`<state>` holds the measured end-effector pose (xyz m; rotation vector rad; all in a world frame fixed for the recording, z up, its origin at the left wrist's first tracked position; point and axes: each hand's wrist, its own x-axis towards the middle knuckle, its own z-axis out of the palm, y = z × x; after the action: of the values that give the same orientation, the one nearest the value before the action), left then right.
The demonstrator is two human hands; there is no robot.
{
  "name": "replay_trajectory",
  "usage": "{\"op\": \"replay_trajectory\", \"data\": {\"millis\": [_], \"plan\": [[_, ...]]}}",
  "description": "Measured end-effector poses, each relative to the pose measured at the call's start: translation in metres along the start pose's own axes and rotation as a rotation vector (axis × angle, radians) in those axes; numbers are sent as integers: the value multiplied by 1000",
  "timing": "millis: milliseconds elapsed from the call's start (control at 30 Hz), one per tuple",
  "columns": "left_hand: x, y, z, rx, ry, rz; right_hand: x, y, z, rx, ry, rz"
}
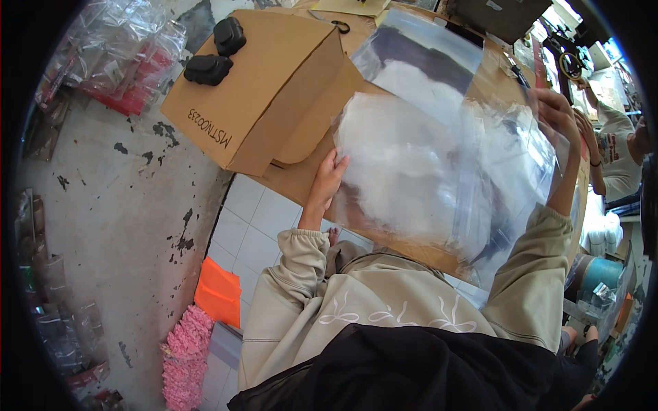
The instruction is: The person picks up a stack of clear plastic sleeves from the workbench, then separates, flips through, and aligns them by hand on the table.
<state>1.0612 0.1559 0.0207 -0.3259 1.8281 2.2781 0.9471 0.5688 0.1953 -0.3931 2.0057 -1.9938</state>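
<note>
Two hands are on the plastic; the left hand [330,177] grips the white-filled bag [401,161] by its nine-o'clock edge, while at two o'clock the right hand [556,113] seems to pinch clear film [536,151]; the bag lies flat on the brown table [421,255], the cardboard box [253,85] at its ten o'clock; the white filling already appears enclosed, the handling looks unfinished, and what is left cannot be told.

Work table [291,186]: brown surface. Clear and whitish plastic bags [404,164], overlapping, cover most of the middle. An open cardboard box [274,61] stands at the left end. Black-handled scissors [345,30] lie near the far edge.
</note>
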Motion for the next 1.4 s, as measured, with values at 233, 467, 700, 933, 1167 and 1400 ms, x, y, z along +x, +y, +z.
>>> {"op": "replay_trajectory", "data": {"millis": [233,467,700,933,1167,1400], "plan": [[-7,9,-4,-56,130,-132,93,63,36,-553,-384,44],[-5,13,-1,201,32,-129,98,125,50,-747,-111,-144],[-13,17,7,217,15,-42,-25,160,20,-1402,147,187],[-1,20,15,136,-69,-34,-28,111,103,-517,180,363],[3,12,20,238,-72,58,-35,104,111,-235,169,158],[2,5,27,234,-89,227,-51,110,114,112,153,321]]}}
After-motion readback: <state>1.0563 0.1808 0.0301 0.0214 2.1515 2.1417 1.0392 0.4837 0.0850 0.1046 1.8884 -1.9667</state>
